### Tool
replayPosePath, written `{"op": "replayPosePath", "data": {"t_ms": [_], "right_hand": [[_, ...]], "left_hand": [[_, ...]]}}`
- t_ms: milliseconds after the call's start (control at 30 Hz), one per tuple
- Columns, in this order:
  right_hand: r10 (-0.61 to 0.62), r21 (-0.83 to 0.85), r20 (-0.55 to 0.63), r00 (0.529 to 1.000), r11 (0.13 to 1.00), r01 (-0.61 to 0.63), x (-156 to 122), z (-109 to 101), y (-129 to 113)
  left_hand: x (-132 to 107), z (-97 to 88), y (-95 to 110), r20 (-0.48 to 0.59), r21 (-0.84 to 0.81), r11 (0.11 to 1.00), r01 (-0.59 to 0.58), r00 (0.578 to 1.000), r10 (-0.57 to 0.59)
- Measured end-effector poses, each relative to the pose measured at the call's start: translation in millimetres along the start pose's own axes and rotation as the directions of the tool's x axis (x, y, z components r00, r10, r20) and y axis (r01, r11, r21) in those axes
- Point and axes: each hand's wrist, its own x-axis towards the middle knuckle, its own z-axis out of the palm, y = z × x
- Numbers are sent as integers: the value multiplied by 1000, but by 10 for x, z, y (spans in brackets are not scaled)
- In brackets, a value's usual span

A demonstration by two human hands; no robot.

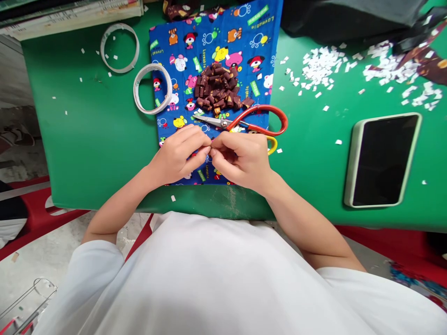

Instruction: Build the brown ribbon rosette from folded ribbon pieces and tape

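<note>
My left hand (181, 153) and my right hand (244, 158) meet over the near part of a blue cartoon-print cloth (237, 30). Thumb and forefinger of each are pinched together, tip to tip with the other hand. Whatever lies between the fingertips is too small and covered to make out. Just beyond my knuckles lies a pair of scissors (224, 123) with red handles, blades pointing left. Part of a yellow handle (272, 145) shows behind my right hand. A pile of small dark brown patterned pieces (216, 86) sits on the cloth past the scissors.
Two tape-like rings (119, 70) lie on the left. Little white paper bits (323, 67) are heaped and scattered at the right, near a black bag (349, 21). A phone (384, 160) rests on the green table (87, 172). Stacked books or papers (77, 16) stand far left.
</note>
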Motion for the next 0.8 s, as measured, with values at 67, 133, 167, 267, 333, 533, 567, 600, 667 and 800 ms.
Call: {"op": "replayPosePath", "data": {"t_ms": [67,133,167,267,333,533,567,600,667,800], "right_hand": [[-4,-5,-1,1000,1000,4,-1,4,-3],[-8,0,-6,1000,1000,8,-2,8,-8],[-8,8,-10,1000,1000,8,-2,9,-11],[4,41,-11,1000,999,-3,1,9,-20],[15,60,-8,1000,998,-14,3,7,-24],[32,93,-7,999,995,-31,7,2,-28],[37,95,-3,999,995,-36,8,0,-29],[41,96,0,999,995,-41,9,-2,-30],[43,99,7,999,994,-44,12,-9,-32],[51,132,30,998,990,-54,19,-26,-29]], "left_hand": [[-1,4,8,-21,6,1000,-16,1000,16],[-1,12,16,-53,11,999,-37,998,38],[-1,16,19,-65,15,999,-42,997,43],[-4,25,28,-79,20,999,-40,996,41],[-6,26,31,-79,14,999,-38,996,39],[-3,17,36,-67,-8,999,-37,997,36],[0,13,36,-64,-9,999,-39,997,38],[2,9,36,-62,-9,999,-44,997,43],[6,1,33,-61,-2,998,-62,996,62],[7,-14,17,-34,43,993,-111,993,112]]}}
